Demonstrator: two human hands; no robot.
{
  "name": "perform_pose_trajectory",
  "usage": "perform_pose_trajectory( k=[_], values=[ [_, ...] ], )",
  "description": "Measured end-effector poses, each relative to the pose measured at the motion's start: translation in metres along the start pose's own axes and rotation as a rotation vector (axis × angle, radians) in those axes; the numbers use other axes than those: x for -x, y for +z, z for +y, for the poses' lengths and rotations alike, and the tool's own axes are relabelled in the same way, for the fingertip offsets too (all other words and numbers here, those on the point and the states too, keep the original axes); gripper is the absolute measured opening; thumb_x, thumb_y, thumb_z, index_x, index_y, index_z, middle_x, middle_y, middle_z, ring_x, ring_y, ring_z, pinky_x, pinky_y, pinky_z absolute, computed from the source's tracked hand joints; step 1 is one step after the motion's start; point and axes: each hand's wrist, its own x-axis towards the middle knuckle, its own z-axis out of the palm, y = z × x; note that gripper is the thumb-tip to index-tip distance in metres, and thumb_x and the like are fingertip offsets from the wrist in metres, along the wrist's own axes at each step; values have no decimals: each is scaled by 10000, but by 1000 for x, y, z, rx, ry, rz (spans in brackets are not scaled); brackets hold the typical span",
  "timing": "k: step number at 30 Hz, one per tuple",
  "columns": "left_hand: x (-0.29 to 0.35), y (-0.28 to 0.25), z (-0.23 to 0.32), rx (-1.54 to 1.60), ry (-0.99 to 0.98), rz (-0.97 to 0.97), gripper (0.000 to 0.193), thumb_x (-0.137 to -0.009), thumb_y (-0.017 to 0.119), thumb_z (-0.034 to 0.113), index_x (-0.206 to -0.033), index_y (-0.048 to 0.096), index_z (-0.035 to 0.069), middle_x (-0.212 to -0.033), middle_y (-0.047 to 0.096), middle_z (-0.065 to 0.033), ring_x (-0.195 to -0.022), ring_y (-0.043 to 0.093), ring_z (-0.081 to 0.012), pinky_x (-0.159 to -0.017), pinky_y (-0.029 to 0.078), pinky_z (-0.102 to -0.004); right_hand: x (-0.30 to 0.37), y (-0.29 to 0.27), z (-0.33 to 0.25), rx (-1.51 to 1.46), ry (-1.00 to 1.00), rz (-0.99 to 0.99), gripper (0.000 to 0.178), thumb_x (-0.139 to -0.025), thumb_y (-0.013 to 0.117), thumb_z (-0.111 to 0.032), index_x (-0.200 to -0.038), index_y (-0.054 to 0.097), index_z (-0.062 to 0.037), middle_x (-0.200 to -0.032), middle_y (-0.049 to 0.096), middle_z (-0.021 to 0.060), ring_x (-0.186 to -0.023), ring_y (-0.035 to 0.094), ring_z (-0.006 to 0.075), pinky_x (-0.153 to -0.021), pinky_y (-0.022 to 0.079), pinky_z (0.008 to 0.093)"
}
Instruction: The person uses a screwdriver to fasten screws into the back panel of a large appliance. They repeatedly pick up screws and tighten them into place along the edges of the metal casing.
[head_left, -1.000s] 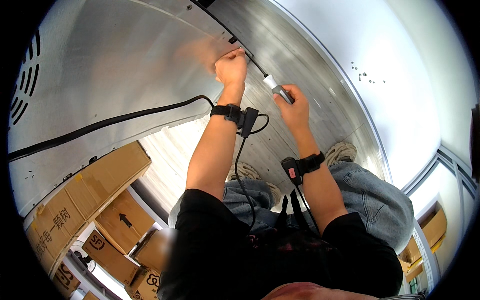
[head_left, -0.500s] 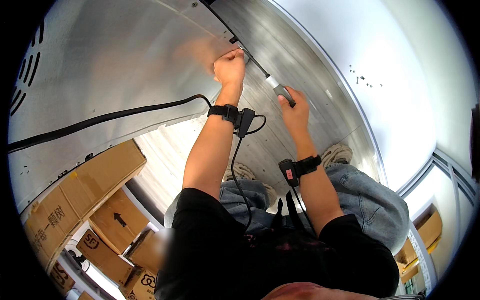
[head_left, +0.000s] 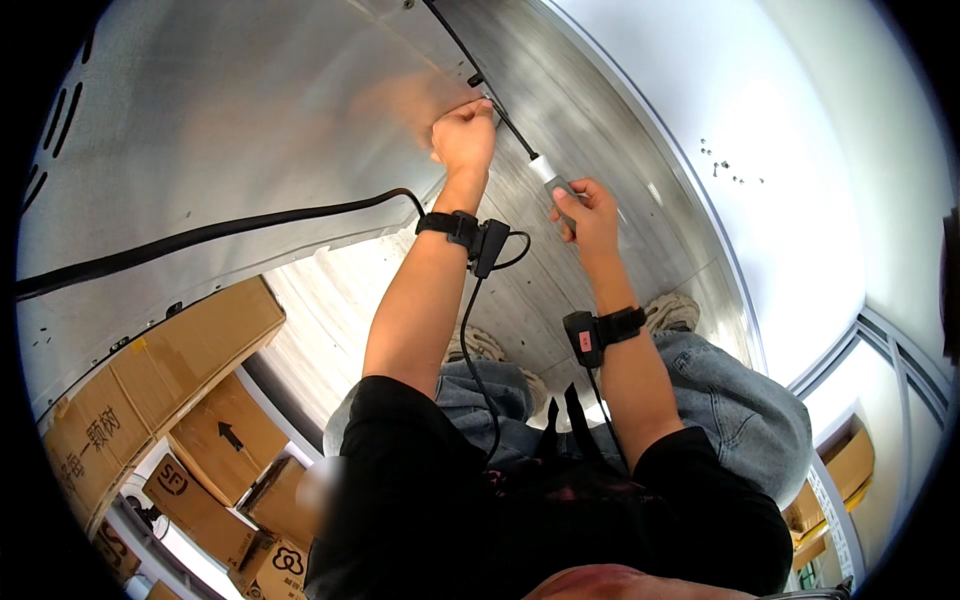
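Right hand [head_left: 588,215] closed round white-and-grey-handled screwdriver [head_left: 541,168], dark shaft; left hand [head_left: 465,138] curled at silver metal panel's [head_left: 270,130] right edge, hold unclear.

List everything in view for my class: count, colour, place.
Screwdriver: one, grey and white, upper centre
Metal panel: one, silver, left
Thick cable: one, black, across panel
Small parts: several, dark, white surface, right
Cardboard boxes: several, brown, lower left and right
Floor: one, grey, centre
Wrist straps: two, black, wrists
Shoes: two, beige, below centre
Jeans: one, blue, lower centre
Shirt: one, black, bottom
Left hand: one, bare, panel edge
Right hand: one, bare, on screwdriver
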Motion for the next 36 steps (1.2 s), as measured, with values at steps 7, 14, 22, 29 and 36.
perform_pose_trajectory(
  k=[7,14,22,29,36],
  values=[
    [1,1,2,14,-1,-24,182,-766,693,311,-839,755,156,-787,708,-47,-833,636,-212,-921,326,-414,-16,8,35,314,-164,252,342,-858,647,-280,-1062,608,-9,-758,573,61,-684,549,178,-617,430,296],
    [1,-2,2,-37,0,-49,194,-766,691,322,-842,754,156,-803,710,-39,-849,633,-204,-914,327,-426,-10,8,24,414,-353,280,281,-771,736,-203,-927,592,-18,-836,577,71,-681,564,178,-616,446,307],
    [3,-3,7,69,-2,-155,216,-818,666,218,-900,726,27,-858,694,-61,-809,595,-133,-799,436,-258,-4,3,-6,221,-199,250,297,-794,709,-176,-997,611,18,-827,592,101,-574,593,159,-493,449,278],
    [-11,1,-13,186,22,-340,242,-850,629,249,-873,718,25,-815,691,-67,-807,604,-137,-787,443,-278,2,9,-14,51,-145,190,264,-883,619,-228,-979,604,18,-730,606,59,-478,573,129,-368,346,220],
    [-11,-2,-7,389,37,-592,244,-936,520,145,-876,682,-27,-862,677,-73,-827,595,-157,-820,454,-286,-3,-1,-21,26,-64,58,332,-935,530,-314,-950,586,13,-674,599,61,-475,580,150,-378,375,237]
  ],
)
